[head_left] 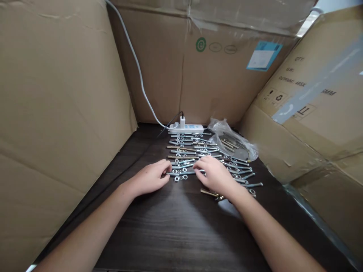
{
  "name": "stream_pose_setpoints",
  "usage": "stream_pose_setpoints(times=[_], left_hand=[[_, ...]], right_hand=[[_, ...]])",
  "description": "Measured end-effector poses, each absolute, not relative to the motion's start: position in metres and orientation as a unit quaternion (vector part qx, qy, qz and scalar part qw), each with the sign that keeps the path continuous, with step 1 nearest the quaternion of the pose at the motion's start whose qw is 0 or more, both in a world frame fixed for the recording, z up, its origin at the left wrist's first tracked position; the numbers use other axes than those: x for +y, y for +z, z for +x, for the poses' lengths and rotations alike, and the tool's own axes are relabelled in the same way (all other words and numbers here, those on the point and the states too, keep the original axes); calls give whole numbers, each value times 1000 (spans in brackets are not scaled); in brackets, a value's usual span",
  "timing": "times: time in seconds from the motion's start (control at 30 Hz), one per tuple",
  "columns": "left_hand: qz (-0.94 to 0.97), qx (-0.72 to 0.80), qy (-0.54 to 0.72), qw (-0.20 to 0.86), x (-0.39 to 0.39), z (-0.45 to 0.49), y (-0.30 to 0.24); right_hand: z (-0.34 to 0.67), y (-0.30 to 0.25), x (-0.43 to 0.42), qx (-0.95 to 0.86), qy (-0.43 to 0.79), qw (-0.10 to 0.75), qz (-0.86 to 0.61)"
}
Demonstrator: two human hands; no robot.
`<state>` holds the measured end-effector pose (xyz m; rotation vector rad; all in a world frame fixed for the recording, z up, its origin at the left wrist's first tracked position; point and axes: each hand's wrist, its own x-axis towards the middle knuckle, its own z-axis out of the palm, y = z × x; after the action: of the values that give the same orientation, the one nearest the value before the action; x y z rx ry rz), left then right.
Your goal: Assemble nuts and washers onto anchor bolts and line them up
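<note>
One silvery bolt (187, 173) lies on the dark table (159, 230) between the left hand (154, 175) and right hand (215, 173); fingers of both curl near its ends, but whether they grip it I cannot tell. Nuts (176, 179) sit just beside; beyond stand a power strip (195, 129) and cardboard (159, 68).

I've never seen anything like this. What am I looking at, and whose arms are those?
No machine here: these are a person's bare hands, the left and the right. The single picture comes from a camera on that person's head, looking forward and down. On the dark table lie rows of metal bolts, with nuts among them. Behind are a power strip and a clear plastic bag; cardboard stands around. Both hands' fingertips are close to the bolts, but whether either grips one is unclear.
</note>
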<state>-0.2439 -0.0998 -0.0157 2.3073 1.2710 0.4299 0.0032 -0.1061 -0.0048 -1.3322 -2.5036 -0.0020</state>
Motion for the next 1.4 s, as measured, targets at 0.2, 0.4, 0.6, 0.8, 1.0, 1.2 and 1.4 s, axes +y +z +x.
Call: stream_pose_setpoints(times=[0.2,0.4,0.6,0.8,1.0,1.2,1.4], left_hand=[[850,457,132,226,-101,-240,-17],[832,463,197,234,-101,-237,-16],[816,435,291,245,-107,-228,-11],[806,433,295,275,-116,-217,-12],[818,409,268,303,-119,-214,-10],[796,407,306,327,-118,-217,-10],[783,422,328,318,-111,-223,-10]], right_hand=[[-12,-25,-103,-889,-56,97,-445],[-8,-25,-107,-881,-35,179,-436],[-5,-29,-116,-851,52,278,-442],[-24,-30,-136,-790,181,382,-445],[-29,-27,-144,-826,163,370,-392],[-24,-32,-137,-822,138,377,-404],[-25,-35,-138,-813,138,389,-411]])
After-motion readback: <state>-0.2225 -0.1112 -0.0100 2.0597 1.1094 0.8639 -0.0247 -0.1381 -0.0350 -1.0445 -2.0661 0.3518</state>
